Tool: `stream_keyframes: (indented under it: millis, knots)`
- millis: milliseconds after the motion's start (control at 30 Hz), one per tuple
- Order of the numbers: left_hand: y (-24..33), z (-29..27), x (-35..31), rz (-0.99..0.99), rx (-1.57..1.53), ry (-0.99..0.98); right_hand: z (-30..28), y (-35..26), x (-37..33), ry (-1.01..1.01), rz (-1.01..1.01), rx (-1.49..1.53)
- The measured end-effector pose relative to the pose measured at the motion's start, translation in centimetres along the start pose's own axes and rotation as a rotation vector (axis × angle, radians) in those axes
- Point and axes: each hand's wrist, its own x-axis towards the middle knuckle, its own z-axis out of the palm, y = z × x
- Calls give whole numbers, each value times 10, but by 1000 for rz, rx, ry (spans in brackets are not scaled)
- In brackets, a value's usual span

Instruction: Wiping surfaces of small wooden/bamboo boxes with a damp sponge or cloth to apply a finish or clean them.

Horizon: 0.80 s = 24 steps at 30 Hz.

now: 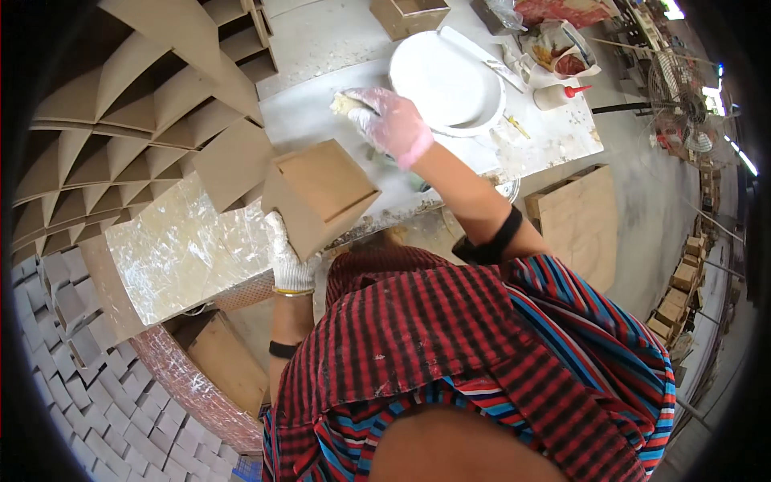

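Note:
My left hand (287, 259), in a white knit glove, grips the lower left side of a brown fibreboard box (331, 183) and keeps it tilted at the table's near edge. Above and right of the box is my right hand (392, 122), in a thin pinkish glove smeared with white. Its fingers are closed round a pale yellowish sponge (347, 104), apart from the box. Just right of that hand stands a round white basin (491, 111) with white stuff inside. A flat white strip (470, 50) lies across its rim.
Stacked open brown boxes (128, 104) fill the left side. Many grey blocks (120, 402) lie at lower left. A red-tipped glue bottle (552, 97), a white bag (566, 48) and another brown box (409, 14) stand on the table (574, 136). A wooden panel (574, 221) leans beyond it.

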Motion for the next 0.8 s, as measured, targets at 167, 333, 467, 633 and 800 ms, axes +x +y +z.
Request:
stream_keyframes:
  millis: [167,333,467,633,800]
  knots:
    - [-41,-3,23,38,67,-72,14,4,-39,-15,-229,232]
    - [-23,-21,10,9,271,-129,25,5,-51,-97,-500,-350]
    - [-9,-26,6,104,334,-184,34,-8,-52,-293,-373,-386]
    - [-13,-20,-3,132,346,-159,65,-11,-52,-143,-553,-355]
    - [-21,-38,6,185,190,-149,61,-26,-60,-562,-515,-321]
